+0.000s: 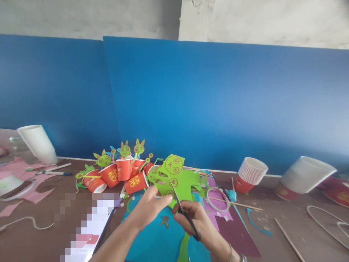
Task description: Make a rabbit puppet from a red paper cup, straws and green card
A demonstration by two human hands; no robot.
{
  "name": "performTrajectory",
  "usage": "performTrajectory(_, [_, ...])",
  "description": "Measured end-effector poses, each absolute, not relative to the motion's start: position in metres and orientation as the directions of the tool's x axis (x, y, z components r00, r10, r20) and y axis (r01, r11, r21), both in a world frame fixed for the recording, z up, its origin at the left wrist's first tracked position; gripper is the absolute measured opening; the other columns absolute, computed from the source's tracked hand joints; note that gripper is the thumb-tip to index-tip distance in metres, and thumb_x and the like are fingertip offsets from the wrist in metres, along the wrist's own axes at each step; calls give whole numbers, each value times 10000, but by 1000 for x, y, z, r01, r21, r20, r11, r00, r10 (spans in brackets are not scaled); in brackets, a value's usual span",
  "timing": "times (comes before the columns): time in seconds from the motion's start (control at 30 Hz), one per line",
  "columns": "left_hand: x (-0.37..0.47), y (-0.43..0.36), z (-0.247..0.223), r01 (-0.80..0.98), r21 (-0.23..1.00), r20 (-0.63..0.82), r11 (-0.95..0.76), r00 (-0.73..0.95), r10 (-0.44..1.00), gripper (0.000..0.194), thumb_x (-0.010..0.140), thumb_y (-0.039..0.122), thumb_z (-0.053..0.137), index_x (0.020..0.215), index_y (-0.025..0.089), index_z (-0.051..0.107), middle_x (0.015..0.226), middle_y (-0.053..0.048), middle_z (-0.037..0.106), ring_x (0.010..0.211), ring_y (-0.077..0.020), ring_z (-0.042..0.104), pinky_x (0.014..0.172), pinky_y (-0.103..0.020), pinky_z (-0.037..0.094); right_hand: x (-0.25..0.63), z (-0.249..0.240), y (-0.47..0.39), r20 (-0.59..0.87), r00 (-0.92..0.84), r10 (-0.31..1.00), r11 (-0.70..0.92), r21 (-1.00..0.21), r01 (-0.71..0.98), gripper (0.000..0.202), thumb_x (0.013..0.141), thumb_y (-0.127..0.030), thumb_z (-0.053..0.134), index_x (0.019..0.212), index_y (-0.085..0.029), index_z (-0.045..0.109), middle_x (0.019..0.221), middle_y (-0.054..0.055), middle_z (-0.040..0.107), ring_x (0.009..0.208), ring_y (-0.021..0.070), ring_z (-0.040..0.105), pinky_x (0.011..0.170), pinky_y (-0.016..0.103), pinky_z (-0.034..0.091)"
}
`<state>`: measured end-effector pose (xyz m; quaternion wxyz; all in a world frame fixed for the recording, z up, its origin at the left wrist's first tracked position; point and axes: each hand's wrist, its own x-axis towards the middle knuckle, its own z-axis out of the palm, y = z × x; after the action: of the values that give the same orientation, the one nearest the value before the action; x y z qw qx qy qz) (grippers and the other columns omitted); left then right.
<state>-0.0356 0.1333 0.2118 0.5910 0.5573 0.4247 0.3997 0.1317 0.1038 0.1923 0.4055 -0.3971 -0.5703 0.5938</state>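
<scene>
My left hand [154, 203] pinches a green paper sheet [163, 187] by its lower left edge. Drawn on the sheet are a red round face and smaller circles with hearts. In my right hand [195, 218] are black-handled scissors [176, 196], their blades at the sheet beside the left thumb. Whether the blades are parted I cannot tell. Beneath both hands lies blue paper [147, 236], with a small cut-out piece [165, 222] on it. More green paper [192, 180] lies just behind the held sheet.
Red paper cups [124, 169] with green animal faces crowd the back left. A cup stack [251, 173], a tape roll [218, 199] and wooden sticks [289, 240] are to the right. A phone-like screen [95, 225] lies left, near pink paper scraps [38, 193]. A blue panel [218, 105] rises behind.
</scene>
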Motion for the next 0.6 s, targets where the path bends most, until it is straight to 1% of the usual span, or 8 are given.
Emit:
performTrajectory(0.1, [-37,132,220,12,998,-56,55,350,935,353,768,298,616,1085,142,631,1041,-104,700,1037,-265,612,914,-374,441,133,191,104,-14,-366,930,-19,-1000,-9,388,721,-521,719,713,-146,619,452,-98,367,392,40,257,421,201,275])
performTrajectory(0.2, [-39,132,224,62,996,-87,70,357,930,338,772,295,609,1074,150,647,945,-82,715,957,-253,632,885,-374,451,133,190,104,-27,-371,928,-25,-1000,9,380,720,-510,723,715,-143,624,456,-96,384,384,34,249,407,197,258])
performTrajectory(0.27, [-39,133,222,55,996,-79,64,353,932,315,771,291,611,1053,158,654,967,-80,713,963,-252,630,886,-372,452,132,189,105,-29,-364,931,-27,-1000,9,393,705,-521,730,714,-144,622,443,-96,389,377,34,258,394,194,245])
performTrajectory(0.33, [-37,134,217,17,999,-39,35,348,937,299,776,297,611,1042,167,656,1032,-82,704,990,-250,622,899,-369,449,131,189,105,-28,-340,940,-27,-1000,8,425,687,-555,727,718,-145,617,420,-95,392,368,41,281,379,192,233])
performTrajectory(0.43, [-32,135,211,-13,1000,18,-15,323,946,305,806,353,591,1050,184,661,1085,-78,696,1014,-246,613,934,-370,438,130,187,106,-33,-269,962,-30,-999,16,481,656,-609,717,728,-147,606,394,-95,391,353,51,306,358,190,214])
performTrajectory(0.5, [-28,133,208,2,999,41,-43,281,959,318,809,397,590,1034,190,676,1075,-79,703,1025,-254,611,940,-368,439,130,186,107,-30,-238,971,-28,-1000,15,487,647,-614,720,732,-149,601,394,-93,399,350,52,315,354,187,217])
performTrajectory(0.6, [-25,130,205,34,997,59,-67,207,977,316,789,432,607,973,190,696,1006,-81,719,998,-264,622,909,-357,462,129,186,106,-19,-240,971,-20,-1000,-5,475,643,-599,732,737,-153,599,405,-89,418,356,55,329,359,185,246])
